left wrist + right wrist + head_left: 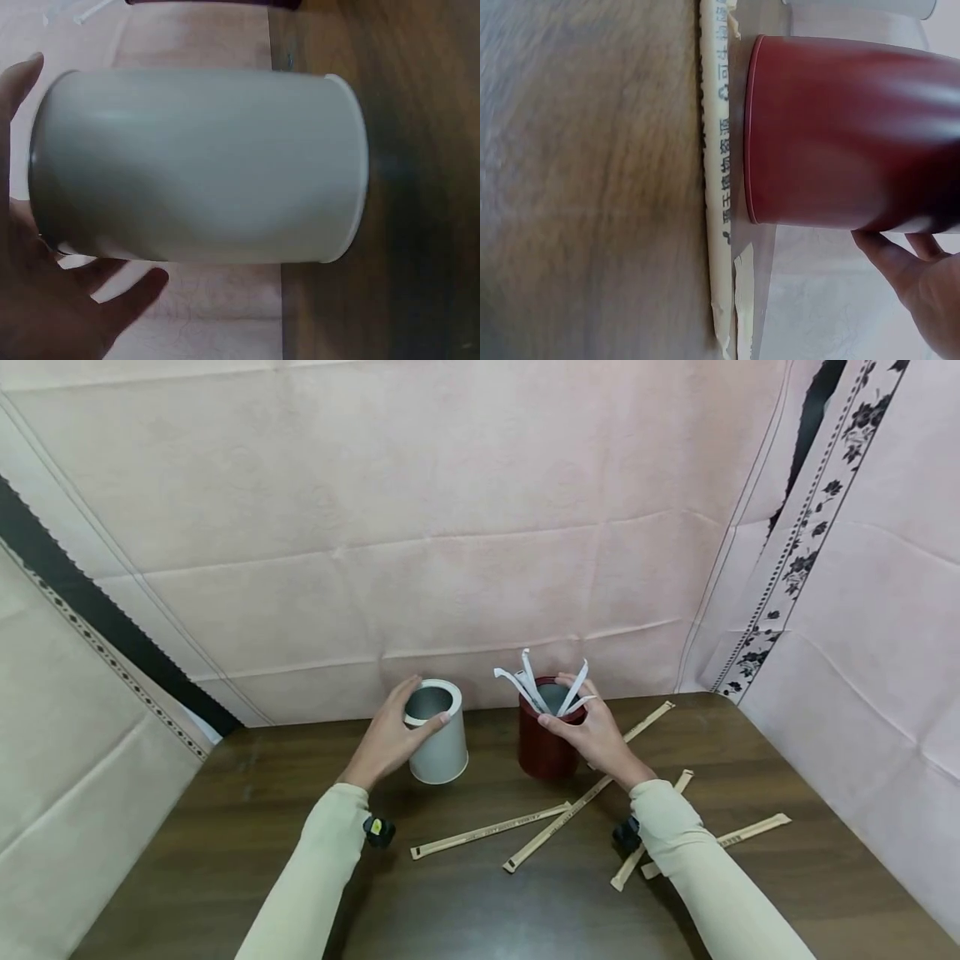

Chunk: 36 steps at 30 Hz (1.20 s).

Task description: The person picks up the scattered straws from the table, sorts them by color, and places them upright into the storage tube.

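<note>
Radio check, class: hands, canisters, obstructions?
Left hand holds grey cylindrical canister. Right hand holds red cylindrical canister, slim white sticks inside. Slim beige printed packets near right cream sleeve.

Your brown wood-look table (277, 793) carries a grey canister (441, 752) and, right of it, a red canister (546, 750), both upright; beige paper-wrapped sticks (487, 832) lie scattered nearer you.
</note>
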### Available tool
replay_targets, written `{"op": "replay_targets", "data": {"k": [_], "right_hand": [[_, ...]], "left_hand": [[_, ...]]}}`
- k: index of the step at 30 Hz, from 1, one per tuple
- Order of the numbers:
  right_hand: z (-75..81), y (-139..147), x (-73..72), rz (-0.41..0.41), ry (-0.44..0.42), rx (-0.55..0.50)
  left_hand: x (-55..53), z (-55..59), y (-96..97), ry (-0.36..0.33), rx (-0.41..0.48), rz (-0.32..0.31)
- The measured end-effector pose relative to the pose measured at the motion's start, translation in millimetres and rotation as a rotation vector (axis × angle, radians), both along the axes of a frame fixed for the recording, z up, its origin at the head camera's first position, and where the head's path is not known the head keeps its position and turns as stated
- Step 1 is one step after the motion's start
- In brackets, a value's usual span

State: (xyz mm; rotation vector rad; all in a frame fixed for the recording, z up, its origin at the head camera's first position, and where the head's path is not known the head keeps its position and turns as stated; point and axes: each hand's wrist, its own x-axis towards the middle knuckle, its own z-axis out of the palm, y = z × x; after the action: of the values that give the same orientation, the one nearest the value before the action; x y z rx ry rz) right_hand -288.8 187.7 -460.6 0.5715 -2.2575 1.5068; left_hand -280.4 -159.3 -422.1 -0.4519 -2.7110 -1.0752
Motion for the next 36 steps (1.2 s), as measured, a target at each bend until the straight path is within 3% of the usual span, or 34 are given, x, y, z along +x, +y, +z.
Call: {"op": "replay_targets", "data": {"k": [5, 14, 20, 25, 29, 32, 36], "right_hand": [[1.5, -1, -0.2, 0.005, -0.004, 0.016], [9.6, 11, -0.3, -0.040, -0.005, 0.057], [17.4, 28, 5.2, 0.042, -0.130, 0.110], [36.4, 80, 12.7, 0.123, -0.274, 0.185], [42.2, 128, 26.0, 0.204, -0.454, 0.271], [35.2, 161, 45.4, 0.311, -0.546, 0.328], [20.1, 194, 78.1, 0.431, -0.511, 0.435]], "left_hand": [[-3.6, -2.5, -1.3, 0.040, -0.003, 0.002], [10.9, -6.9, 0.8, 0.060, 0.071, -0.027], [14.4, -8.9, -4.5, 0.075, 0.073, 0.000], [16.7, -8.7, -6.8, 0.060, 0.061, 0.012], [15.9, -10.6, -8.8, 0.070, 0.063, 0.015], [15.4, -12.7, -8.8, 0.071, 0.077, 0.016], [12.3, -14.8, -5.1, 0.073, 0.090, 0.010]]}}
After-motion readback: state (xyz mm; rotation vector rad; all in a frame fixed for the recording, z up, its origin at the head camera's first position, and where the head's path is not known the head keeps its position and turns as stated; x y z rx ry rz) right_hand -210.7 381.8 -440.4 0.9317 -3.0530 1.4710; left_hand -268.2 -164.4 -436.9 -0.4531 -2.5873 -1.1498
